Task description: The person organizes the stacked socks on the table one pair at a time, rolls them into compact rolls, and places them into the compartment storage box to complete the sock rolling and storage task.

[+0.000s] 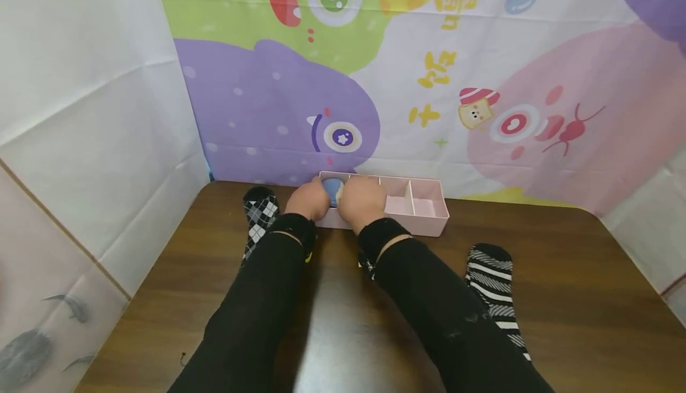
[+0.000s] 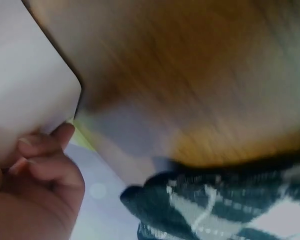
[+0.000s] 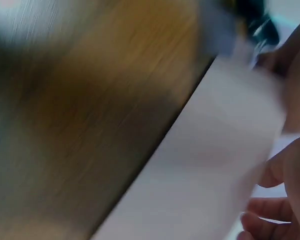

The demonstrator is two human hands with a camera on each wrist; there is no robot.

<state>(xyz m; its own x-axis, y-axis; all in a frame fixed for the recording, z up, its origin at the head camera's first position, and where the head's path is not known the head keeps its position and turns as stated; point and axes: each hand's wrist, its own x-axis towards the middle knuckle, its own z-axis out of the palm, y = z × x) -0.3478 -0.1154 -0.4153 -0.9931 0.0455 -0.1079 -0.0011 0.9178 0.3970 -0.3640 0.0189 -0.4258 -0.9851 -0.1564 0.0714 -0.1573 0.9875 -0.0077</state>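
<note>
A pale pink box with compartments [image 1: 415, 224] stands at the back of the table, against the printed cloth. In its leftmost compartment is a small blue bundle [image 1: 333, 189] with a pale edge, rather like a rolled sock. My left hand [image 1: 309, 199] holds the bundle's left side; in the left wrist view its curled outer fingers [image 2: 47, 155] lie at the box's end wall. From the right, my right hand [image 1: 362, 200] grips the bundle over the box. Both hands partly cover it, and the fingertips are hidden in the head view.
Beside the left forearm lies a black argyle sock [image 1: 261, 214]. A black-and-white striped sock [image 1: 492, 280] lies to the right, partly under the right sleeve. The brown wooden table [image 1: 568, 286] has rounded back corners, with a printed cloth [image 1: 418, 143] hanging behind.
</note>
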